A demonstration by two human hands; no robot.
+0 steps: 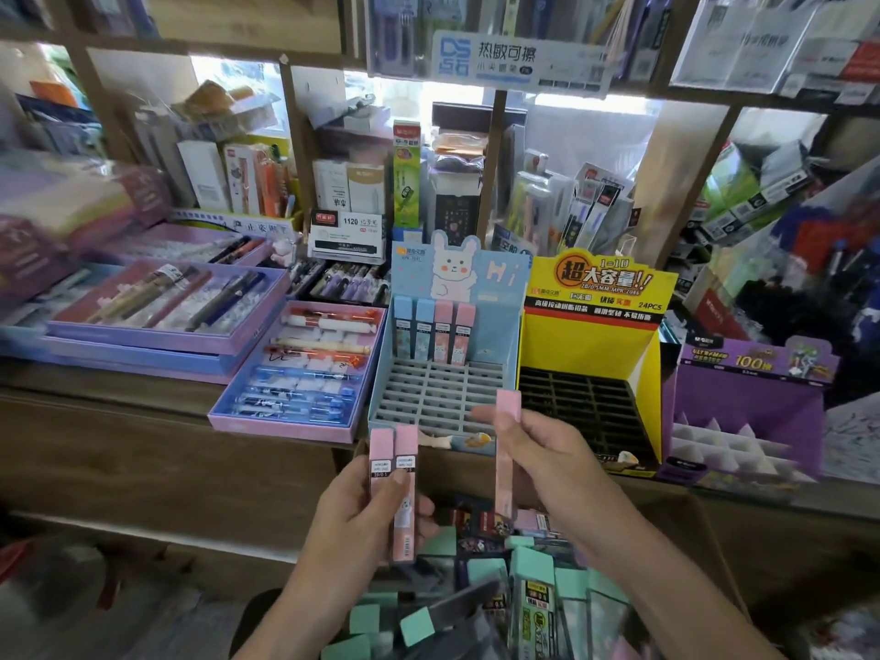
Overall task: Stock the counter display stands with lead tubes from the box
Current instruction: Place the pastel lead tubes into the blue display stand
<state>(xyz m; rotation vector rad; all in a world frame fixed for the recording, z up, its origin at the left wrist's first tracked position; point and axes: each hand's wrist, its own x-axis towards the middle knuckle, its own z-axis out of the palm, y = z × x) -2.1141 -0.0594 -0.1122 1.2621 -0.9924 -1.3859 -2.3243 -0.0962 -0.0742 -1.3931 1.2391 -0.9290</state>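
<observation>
Head view over a shop counter (143, 421). The blue rabbit stand (500, 283) sits at the centre of the counter's front edge, its grey slotted grid facing the viewer. Four tubes (433, 331), two blue-capped and two pink-capped, stand upright in the back row of the grid, on its left side. Just in front of the stand and below its front lip, the left hand (362, 512) grips two pink tubes (405, 493) side by side, fingers curled round their lower halves and thumb pressed across the labels; both tubes are upright with their caps level with the stand's front lip. To the right of these, the right hand (547, 464) pinches a single pink tube (507, 450) between thumb and fingertips, held upright so that its top overlaps the front right corner of the grid. Below the stand, nearest the viewer, the box (690, 531) lies open, holding a loose heap of green-capped tubes (476, 588) among darker ones. The yellow stand (595, 326) touches the rabbit stand's right side; the purple stand (752, 397) comes next beyond it. A pen tray (300, 369) lies just left of the rabbit stand.
</observation>
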